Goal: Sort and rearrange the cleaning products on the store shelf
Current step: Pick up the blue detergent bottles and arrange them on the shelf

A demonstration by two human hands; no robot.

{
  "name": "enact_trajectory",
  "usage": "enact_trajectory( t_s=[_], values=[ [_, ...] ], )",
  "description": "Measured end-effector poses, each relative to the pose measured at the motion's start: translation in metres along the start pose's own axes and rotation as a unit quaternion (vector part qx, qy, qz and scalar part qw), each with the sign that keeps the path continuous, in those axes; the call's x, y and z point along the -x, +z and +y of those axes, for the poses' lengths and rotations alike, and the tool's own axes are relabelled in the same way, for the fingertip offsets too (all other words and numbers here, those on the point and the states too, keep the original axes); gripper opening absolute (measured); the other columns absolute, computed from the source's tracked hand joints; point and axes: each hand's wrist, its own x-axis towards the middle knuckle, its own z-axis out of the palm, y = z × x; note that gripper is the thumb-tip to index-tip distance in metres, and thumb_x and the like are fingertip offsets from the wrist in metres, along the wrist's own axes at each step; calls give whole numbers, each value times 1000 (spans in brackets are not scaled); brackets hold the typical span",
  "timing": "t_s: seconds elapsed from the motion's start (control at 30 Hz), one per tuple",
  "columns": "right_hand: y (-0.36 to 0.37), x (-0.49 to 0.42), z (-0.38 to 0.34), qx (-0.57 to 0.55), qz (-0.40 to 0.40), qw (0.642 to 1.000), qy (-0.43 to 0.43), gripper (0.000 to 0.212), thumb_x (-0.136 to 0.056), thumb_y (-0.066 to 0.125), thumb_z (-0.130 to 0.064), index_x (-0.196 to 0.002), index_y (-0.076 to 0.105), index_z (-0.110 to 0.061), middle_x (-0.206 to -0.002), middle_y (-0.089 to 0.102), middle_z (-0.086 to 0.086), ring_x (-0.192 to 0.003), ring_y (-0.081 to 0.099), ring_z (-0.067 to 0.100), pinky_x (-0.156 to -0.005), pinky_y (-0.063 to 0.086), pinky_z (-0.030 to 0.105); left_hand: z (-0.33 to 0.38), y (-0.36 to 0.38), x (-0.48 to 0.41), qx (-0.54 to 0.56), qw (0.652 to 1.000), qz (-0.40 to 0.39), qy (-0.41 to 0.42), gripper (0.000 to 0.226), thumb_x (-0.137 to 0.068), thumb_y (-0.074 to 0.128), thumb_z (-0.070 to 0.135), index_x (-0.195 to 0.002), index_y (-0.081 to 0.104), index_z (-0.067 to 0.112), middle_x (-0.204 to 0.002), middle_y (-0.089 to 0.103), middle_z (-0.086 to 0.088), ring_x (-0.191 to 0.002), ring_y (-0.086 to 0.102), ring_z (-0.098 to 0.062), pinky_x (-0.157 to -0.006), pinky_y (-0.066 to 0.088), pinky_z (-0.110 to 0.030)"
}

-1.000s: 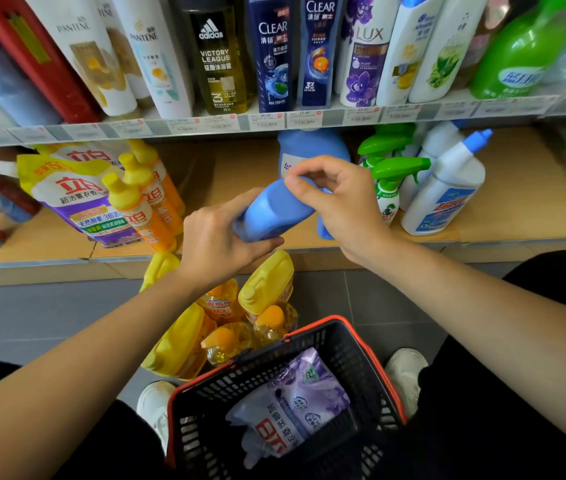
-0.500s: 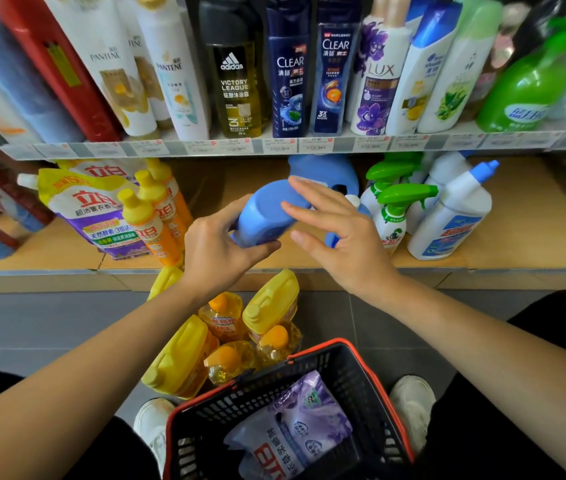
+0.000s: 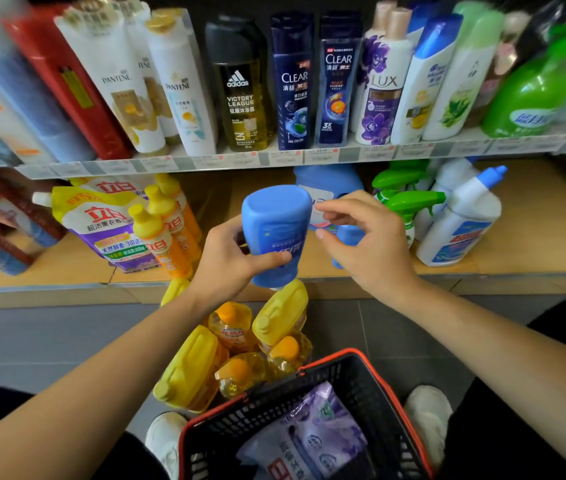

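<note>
While the left hand (image 3: 229,261) wraps its fingers round the upturned blue bottle (image 3: 276,230), held base-up before the wooden lower shelf (image 3: 534,237), the right hand (image 3: 368,244) has its fingers loosely curled just beside it; whether they touch, I cannot tell. Below, on the grey tiled floor (image 3: 49,341), sit a black basket (image 3: 326,358) and yellow bottles (image 3: 233,344). Upper-shelf labels read PANTENE (image 3: 115,81), adidas VICTORY LEAGUE (image 3: 240,95), CLEAR (image 3: 293,79), LUX (image 3: 382,83).

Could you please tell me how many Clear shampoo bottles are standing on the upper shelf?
2, side by side: one Clear bottle next to the adidas bottle, the other Clear bottle next to the Lux bottle. Others may stand hidden behind them.
</note>
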Motion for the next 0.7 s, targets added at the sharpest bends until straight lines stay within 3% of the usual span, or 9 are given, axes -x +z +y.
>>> enact_trajectory(
  t_s=[0.07,0.17,0.23,0.3,0.37,0.53,0.7],
  values=[
    [3,1,7,2,-71,994,78,46,-76,84,-7,-119,67,-9,-106,66,-1,-100,66,15,-89,53,24,3,0,-1,79,996,-14,-31,38,-73,88,25,-107,72,20,-106,78,2,-98,74,-18,-79,61,-31],
    [12,9,18,-8,-217,957,192,59,-71,89,-22,-122,59,-21,-118,66,-8,-107,63,7,-85,48,13,9,-1,-2,184,979,-29,-79,33,-73,90,21,-103,76,23,-109,77,-5,-102,74,-23,-80,60,-30],
    [20,15,23,-59,-262,933,239,60,-71,89,-17,-122,59,-15,-121,68,-4,-109,65,13,-92,54,32,12,0,-2,232,967,-43,-101,31,-73,86,21,-102,77,23,-110,77,-7,-104,73,-25,-79,60,-30],
    [23,19,24,-109,-247,927,259,61,-70,89,-10,-124,59,-9,-120,70,4,-111,67,22,-96,53,49,14,1,-1,256,958,-57,-115,31,-75,83,23,-105,76,22,-112,76,-8,-107,72,-26,-80,59,-30],
    [24,21,24,-122,-215,937,248,58,-69,90,-9,-120,62,-6,-117,71,7,-109,68,26,-95,53,52,19,0,-2,255,958,-47,-120,37,-75,86,26,-109,72,20,-114,75,-7,-108,72,-25,-82,59,-31],
    [18,18,20,-10,-66,984,164,55,-65,92,-17,-112,66,-11,-103,68,-1,-93,64,15,-77,54,33,19,-8,-8,248,958,68,-130,63,-69,88,33,-125,62,18,-116,72,-3,-110,70,-22,-81,61,-31],
    [16,14,17,100,-12,993,58,62,-63,93,-16,-119,67,-8,-104,56,-6,-97,55,15,-79,41,22,12,-12,-6,321,933,63,-147,73,-76,85,23,-139,52,9,-119,68,-8,-116,68,-30,-82,61,-36]
  ],
)
